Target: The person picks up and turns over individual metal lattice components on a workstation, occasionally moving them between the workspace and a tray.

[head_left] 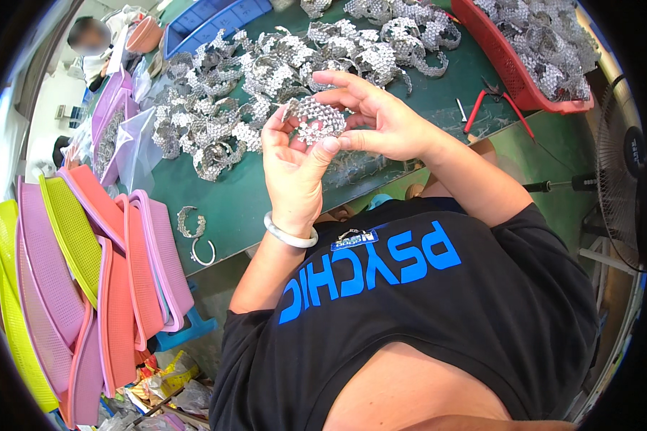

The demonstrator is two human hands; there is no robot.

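Note:
Between my two hands is a curved silver cuff bracelet (315,121) with a knobbly, beaded-looking surface, raised above the table's near part. My left hand (293,161) is closed round its lower left side, with the thumb along the near edge. From the right, my right hand (384,122) grips the cuff's right edge with the thumb, its upper fingers stretched past the far side. Part of the cuff is hidden by the fingers. Just beyond lies a large pile of similar silver cuffs (266,65) on the green table (241,190).
A red basket (568,106) full of cuffs stands far right, beside red-handled pliers (474,111). A loose cuff (192,223) and a thin ring (203,260) lie near left. Colourful stacked baskets (65,251), a fan (618,172), a blue tray (216,29) and another person (93,65) surround.

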